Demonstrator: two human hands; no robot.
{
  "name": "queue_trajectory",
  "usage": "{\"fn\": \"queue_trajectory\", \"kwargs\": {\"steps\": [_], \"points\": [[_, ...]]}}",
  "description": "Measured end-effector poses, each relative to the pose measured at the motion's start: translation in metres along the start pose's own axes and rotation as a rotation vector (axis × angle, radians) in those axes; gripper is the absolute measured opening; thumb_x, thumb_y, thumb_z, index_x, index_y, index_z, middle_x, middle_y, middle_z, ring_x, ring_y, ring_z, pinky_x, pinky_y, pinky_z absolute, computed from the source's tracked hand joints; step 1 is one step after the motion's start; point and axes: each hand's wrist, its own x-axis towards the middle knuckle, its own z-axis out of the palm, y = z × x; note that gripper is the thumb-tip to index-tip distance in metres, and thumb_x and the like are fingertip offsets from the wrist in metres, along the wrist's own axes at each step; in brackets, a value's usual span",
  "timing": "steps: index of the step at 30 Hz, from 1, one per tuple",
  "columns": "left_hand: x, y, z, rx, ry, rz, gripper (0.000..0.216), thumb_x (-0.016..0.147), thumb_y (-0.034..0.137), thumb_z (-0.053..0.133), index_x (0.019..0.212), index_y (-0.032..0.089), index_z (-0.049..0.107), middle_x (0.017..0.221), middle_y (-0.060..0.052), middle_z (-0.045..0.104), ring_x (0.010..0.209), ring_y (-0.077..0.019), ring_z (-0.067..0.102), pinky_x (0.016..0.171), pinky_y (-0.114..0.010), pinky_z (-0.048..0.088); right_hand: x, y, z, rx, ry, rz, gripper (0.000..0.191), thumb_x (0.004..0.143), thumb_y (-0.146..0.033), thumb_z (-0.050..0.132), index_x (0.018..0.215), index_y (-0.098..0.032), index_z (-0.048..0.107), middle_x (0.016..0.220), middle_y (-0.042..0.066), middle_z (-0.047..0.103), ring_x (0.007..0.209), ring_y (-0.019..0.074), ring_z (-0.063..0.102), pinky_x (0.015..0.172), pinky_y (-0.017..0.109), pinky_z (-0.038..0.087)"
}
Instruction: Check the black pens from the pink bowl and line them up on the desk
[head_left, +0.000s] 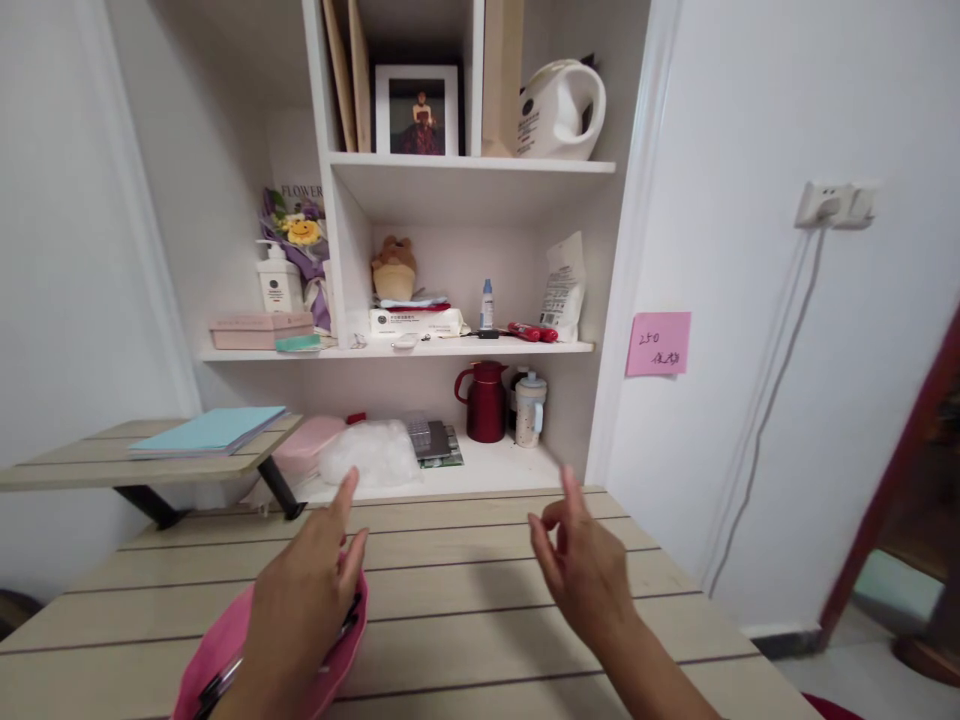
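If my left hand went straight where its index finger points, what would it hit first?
Your left hand would probably meet the white fluffy bundle on the bottom shelf, though depth is hard to judge.

2 hands (300, 580) (589, 575), 1 open pnk pouch (215, 638), 1 red jug (486, 403), 1 pic frame (418, 74), 1 sticky note (657, 343)
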Motion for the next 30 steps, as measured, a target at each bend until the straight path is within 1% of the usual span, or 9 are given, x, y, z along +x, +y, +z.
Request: {"fn": "queue_trajectory", "kwargs": {"steps": [1, 3, 5, 7, 10, 12, 16, 24, 30], "points": [[-0.002, 0.0, 0.001, -0.022, -0.048, 0.035, 0.043, 0.083, 0.033, 0.037, 0.126, 0.027, 0.038, 0.091, -0.002, 0.061, 0.076, -0.0164, 0.059, 0.059, -0.024, 0.037, -0.005, -0.005, 0.003, 0.016, -0.152, -0.004, 0.062, 0.082, -0.02, 0.042, 0.138, -0.01, 0.016, 0.071, 0.003, 0.064, 0.054, 0.0138, 0.055, 0.052, 0.024, 0.04], [-0.008, -0.003, 0.003, -0.047, -0.143, 0.076, 0.027, 0.083, 0.031, 0.038, 0.103, 0.025, 0.054, 0.092, -0.002, 0.06, 0.079, -0.0165, 0.058, 0.061, -0.025, 0.037, -0.015, -0.016, 0.006, 0.005, -0.58, -0.019, 0.056, 0.075, -0.019, 0.049, 0.13, -0.012, 0.038, 0.076, 0.007, 0.066, 0.06, 0.017, 0.059, 0.054, 0.026, 0.041], [-0.014, -0.011, 0.0, -0.033, -0.194, 0.071, 0.021, 0.082, 0.03, 0.037, 0.082, 0.022, 0.056, 0.086, -0.002, 0.06, 0.075, -0.0165, 0.058, 0.061, -0.026, 0.037, -0.026, -0.023, 0.002, -0.008, -1.002, -0.032, 0.044, 0.065, -0.022, 0.059, 0.109, -0.016, 0.059, 0.079, 0.01, 0.068, 0.067, 0.0218, 0.062, 0.056, 0.027, 0.041], [-0.018, -0.026, -0.005, 0.02, -0.206, 0.031, 0.022, 0.082, 0.032, 0.035, 0.071, 0.021, 0.051, 0.079, -0.003, 0.059, 0.071, -0.0173, 0.057, 0.059, -0.027, 0.036, -0.037, -0.026, -0.008, 0.062, -1.209, -0.018, 0.034, 0.06, -0.028, 0.064, 0.093, -0.021, 0.067, 0.081, 0.009, 0.068, 0.072, 0.0243, 0.062, 0.057, 0.027, 0.041], [-0.024, -0.056, -0.01, 0.07, -0.224, -0.036, 0.022, 0.081, 0.033, 0.035, 0.07, 0.021, 0.049, 0.078, -0.004, 0.061, 0.073, -0.0191, 0.058, 0.061, -0.028, 0.038, -0.05, -0.025, -0.027, 0.251, -1.165, 0.064, 0.035, 0.063, -0.032, 0.06, 0.097, -0.028, 0.064, 0.081, 0.004, 0.068, 0.074, 0.0204, 0.062, 0.059, 0.025, 0.04], [-0.027, -0.077, -0.006, 0.036, -0.28, -0.059, 0.02, 0.078, 0.033, 0.039, 0.079, 0.019, 0.053, 0.086, -0.007, 0.064, 0.081, -0.0207, 0.059, 0.069, -0.029, 0.041, -0.058, -0.024, -0.04, 0.322, -1.115, 0.128, 0.038, 0.063, -0.03, 0.06, 0.101, -0.03, 0.063, 0.08, 0.001, 0.067, 0.073, 0.0184, 0.061, 0.061, 0.024, 0.04], [-0.04, -0.104, 0.016, -0.01, -0.451, -0.096, 0.056, 0.065, 0.035, 0.054, 0.115, 0.009, 0.048, 0.12, -0.017, 0.055, 0.112, -0.0263, 0.05, 0.093, -0.032, 0.035, -0.077, -0.031, -0.062, 0.356, -1.189, 0.198, 0.041, 0.063, -0.028, 0.06, 0.104, -0.028, 0.062, 0.084, 0.003, 0.067, 0.074, 0.0186, 0.061, 0.064, 0.024, 0.04], [-0.049, -0.097, 0.036, -0.051, -0.595, -0.198, 0.097, 0.054, 0.042, 0.062, 0.133, -0.001, 0.023, 0.136, -0.024, 0.036, 0.127, -0.0284, 0.033, 0.1, -0.031, 0.029, -0.098, -0.055, -0.083, 0.422, -1.278, 0.197, 0.042, 0.07, -0.028, 0.052, 0.111, -0.023, 0.059, 0.095, 0.005, 0.067, 0.086, 0.0192, 0.059, 0.074, 0.023, 0.039], [-0.042, -0.092, 0.043, -0.022, -0.681, -0.232, 0.101, 0.05, 0.041, 0.065, 0.134, 0.004, 0.022, 0.127, -0.023, 0.048, 0.115, -0.0318, 0.047, 0.085, -0.034, 0.04, -0.104, -0.063, -0.083, 0.372, -1.29, 0.197, 0.036, 0.068, -0.025, 0.053, 0.103, -0.024, 0.062, 0.089, 0.004, 0.068, 0.08, 0.0197, 0.06, 0.068, 0.023, 0.039]]}}
